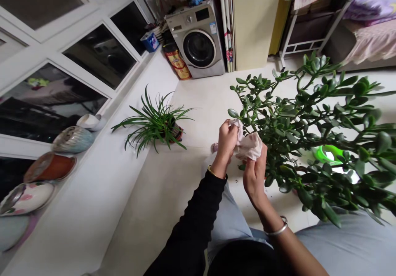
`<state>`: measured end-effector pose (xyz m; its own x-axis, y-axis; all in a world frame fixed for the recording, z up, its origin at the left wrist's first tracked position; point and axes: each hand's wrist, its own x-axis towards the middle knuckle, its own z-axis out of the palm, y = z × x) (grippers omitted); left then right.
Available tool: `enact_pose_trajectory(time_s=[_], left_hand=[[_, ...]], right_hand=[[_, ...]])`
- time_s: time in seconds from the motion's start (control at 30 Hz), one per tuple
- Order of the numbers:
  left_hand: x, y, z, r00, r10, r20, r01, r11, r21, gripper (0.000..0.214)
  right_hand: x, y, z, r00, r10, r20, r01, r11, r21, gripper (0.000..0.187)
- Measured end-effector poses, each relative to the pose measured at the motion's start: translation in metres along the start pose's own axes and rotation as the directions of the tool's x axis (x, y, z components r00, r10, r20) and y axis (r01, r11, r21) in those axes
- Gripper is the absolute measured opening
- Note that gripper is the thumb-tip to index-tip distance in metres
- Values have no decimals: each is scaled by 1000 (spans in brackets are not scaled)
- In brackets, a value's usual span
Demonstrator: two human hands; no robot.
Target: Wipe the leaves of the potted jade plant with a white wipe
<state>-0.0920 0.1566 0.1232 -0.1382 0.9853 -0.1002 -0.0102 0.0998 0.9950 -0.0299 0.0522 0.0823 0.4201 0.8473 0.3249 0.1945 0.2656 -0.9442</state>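
Observation:
Both my hands are raised in front of me on a crumpled pale pink cloth (250,146). My left hand (227,140) pinches its upper left end, fingers closed. My right hand (254,173) grips the cloth from below, fingers closed round it. The cloth presses against the left side of a large jade plant (312,123) with thick green leaves, which fills the right of the view. I wear a black sleeve, a thin bracelet on the left wrist and a silver bangle (278,230) on the right.
A spider plant (156,123) in a pot stands on the white floor to the left. Several empty ceramic pots (72,139) line the window ledge. A washing machine (198,41) stands at the back. Something green (328,153) lies behind the jade leaves. A bed (368,41) is far right.

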Motion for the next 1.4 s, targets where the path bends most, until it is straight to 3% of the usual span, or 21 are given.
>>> enact_pose_trajectory(time_s=[0.2, 0.27, 0.53, 0.67, 0.93, 1.13, 1.4], left_hand=[[-6, 4, -17, 981, -14, 191, 32, 995, -93, 1], [-7, 6, -22, 971, -38, 235, 65, 992, -107, 8], [-9, -1, -28, 989, 13, 149, -30, 994, 110, 8], [-14, -4, -29, 993, 10, 120, -30, 986, 165, 10], [-22, -4, -30, 985, 12, 173, -31, 993, 110, 8], [-23, -7, -32, 984, 17, 176, -34, 995, 94, 9], [-31, -6, -39, 958, -46, 283, 67, 996, -66, 21]], right_hand=[[3, 8, -3, 996, 91, -22, -91, 996, 19, 54], [4, 9, -3, 990, 129, -59, -128, 991, 29, 56], [17, 9, 0, 951, 267, -156, -251, 961, 115, 63], [30, 12, 2, 938, 262, -225, -243, 964, 110, 53], [55, 12, 3, 945, 180, -274, -158, 982, 102, 28], [59, 15, -1, 940, 204, -274, -169, 975, 144, 25], [60, 10, -8, 941, 110, -319, -138, 988, -66, 39]])
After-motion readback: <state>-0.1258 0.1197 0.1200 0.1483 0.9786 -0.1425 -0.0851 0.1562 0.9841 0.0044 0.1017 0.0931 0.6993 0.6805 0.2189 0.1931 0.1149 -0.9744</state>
